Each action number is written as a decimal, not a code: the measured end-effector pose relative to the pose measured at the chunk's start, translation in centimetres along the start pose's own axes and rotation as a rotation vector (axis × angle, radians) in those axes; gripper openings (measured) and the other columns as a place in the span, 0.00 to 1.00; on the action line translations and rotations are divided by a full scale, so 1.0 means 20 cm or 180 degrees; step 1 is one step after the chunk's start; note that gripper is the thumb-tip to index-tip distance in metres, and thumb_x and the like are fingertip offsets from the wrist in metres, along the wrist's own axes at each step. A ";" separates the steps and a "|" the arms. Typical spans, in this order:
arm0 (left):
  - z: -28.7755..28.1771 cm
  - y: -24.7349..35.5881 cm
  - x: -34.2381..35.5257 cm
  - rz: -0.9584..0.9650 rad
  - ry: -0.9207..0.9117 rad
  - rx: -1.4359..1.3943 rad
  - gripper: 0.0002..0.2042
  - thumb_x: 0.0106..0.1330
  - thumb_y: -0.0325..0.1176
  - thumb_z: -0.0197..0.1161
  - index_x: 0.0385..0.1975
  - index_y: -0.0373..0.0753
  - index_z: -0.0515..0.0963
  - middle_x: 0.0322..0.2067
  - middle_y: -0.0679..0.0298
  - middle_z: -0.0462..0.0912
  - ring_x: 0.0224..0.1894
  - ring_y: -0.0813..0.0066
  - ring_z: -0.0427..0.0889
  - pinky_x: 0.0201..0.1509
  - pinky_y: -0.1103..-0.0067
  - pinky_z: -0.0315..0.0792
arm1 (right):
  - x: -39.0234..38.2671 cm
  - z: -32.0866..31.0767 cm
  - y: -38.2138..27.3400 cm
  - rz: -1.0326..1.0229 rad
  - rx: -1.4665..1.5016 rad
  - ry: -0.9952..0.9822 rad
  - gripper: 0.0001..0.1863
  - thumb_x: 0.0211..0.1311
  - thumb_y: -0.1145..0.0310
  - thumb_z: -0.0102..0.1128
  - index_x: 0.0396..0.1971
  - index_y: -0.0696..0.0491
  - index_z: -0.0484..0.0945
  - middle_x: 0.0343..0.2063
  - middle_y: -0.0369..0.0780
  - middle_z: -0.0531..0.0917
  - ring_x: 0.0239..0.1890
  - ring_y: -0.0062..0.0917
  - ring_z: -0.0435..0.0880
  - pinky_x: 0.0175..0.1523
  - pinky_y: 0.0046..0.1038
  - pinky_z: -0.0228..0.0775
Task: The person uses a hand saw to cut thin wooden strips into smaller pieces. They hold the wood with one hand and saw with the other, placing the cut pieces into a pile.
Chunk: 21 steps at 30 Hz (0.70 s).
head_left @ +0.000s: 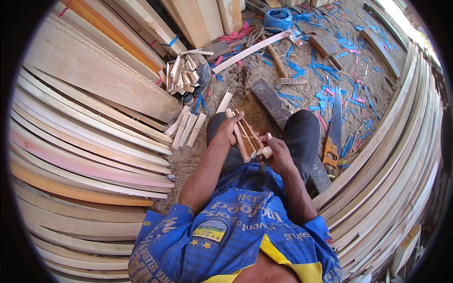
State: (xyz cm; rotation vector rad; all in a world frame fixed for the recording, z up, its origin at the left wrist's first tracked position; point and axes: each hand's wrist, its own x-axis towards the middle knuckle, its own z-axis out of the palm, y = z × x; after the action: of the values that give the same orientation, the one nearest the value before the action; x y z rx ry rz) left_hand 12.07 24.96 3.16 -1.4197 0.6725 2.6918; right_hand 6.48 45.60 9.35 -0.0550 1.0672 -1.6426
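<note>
Between my knees, my left hand is closed round short wooden slats, held at a slant over my lap. My right hand grips the lower end of the same slats, around a pale, splintered bit at their end; its exact shape is hard to make out. Several loose short pieces lie on the dirt left of my left knee. Beyond them sits a pile of offcuts. A dark, heavy beam runs along the ground past my knees.
Long boards are stacked at left and right. A handsaw lies right of my right knee. Blue and pink strap scraps, a blue coil, a long pale batten and wooden blocks lie ahead on the dirt.
</note>
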 end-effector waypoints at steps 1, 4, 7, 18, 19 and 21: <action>-0.01 -0.01 0.03 -0.0043 0.0022 -0.0017 0.19 0.64 0.47 0.66 0.34 0.35 0.73 0.27 0.50 0.79 0.30 0.51 0.83 0.39 0.54 0.80 | 0.01 0.01 -0.01 0.0047 0.0085 0.0014 0.26 0.74 0.48 0.46 0.43 0.60 0.77 0.27 0.38 0.80 0.22 0.22 0.79 0.24 0.25 0.74; -0.10 -0.04 0.12 -0.0521 -0.0267 -0.0242 0.20 0.65 0.48 0.64 0.34 0.35 0.73 0.27 0.50 0.79 0.29 0.51 0.83 0.39 0.54 0.79 | 0.03 0.03 -0.03 0.0121 0.0297 0.0038 0.28 0.73 0.47 0.46 0.43 0.62 0.77 0.26 0.39 0.81 0.21 0.22 0.79 0.23 0.25 0.74; -0.16 -0.08 0.19 -0.0964 -0.0709 -0.0513 0.21 0.66 0.50 0.62 0.24 0.37 0.76 0.25 0.54 0.80 0.28 0.55 0.82 0.36 0.57 0.79 | 0.05 0.03 -0.02 0.0063 0.0304 0.0090 0.29 0.73 0.47 0.46 0.43 0.63 0.77 0.26 0.40 0.81 0.21 0.22 0.79 0.23 0.25 0.74; 0.04 0.02 -0.14 0.1186 -0.0166 -0.0086 0.17 0.62 0.37 0.70 0.44 0.37 0.74 0.36 0.59 0.81 0.35 0.61 0.84 0.35 0.61 0.84 | 0.04 -0.08 0.06 -0.0403 -0.0278 0.0334 0.11 0.66 0.66 0.61 0.37 0.60 0.78 0.24 0.40 0.82 0.21 0.21 0.79 0.25 0.22 0.72; 0.02 0.03 -0.15 0.1233 -0.0360 0.0097 0.15 0.61 0.36 0.69 0.43 0.40 0.74 0.35 0.62 0.81 0.35 0.67 0.84 0.35 0.65 0.84 | 0.05 -0.10 0.06 -0.0187 0.0401 0.0366 0.10 0.65 0.68 0.61 0.36 0.60 0.78 0.24 0.40 0.82 0.20 0.21 0.80 0.25 0.22 0.72; 0.08 0.02 -0.25 0.1448 -0.0430 0.0152 0.16 0.58 0.31 0.71 0.44 0.37 0.75 0.36 0.60 0.81 0.33 0.68 0.84 0.32 0.69 0.86 | 0.05 -0.13 0.08 -0.0275 0.0477 0.0174 0.06 0.65 0.70 0.60 0.34 0.58 0.77 0.25 0.41 0.82 0.20 0.23 0.80 0.25 0.24 0.73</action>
State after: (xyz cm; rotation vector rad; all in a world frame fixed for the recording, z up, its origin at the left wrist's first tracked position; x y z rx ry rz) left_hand 13.67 26.09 8.05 -1.1759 1.1620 3.0368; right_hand 5.90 46.38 6.30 0.0432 0.9914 -1.8066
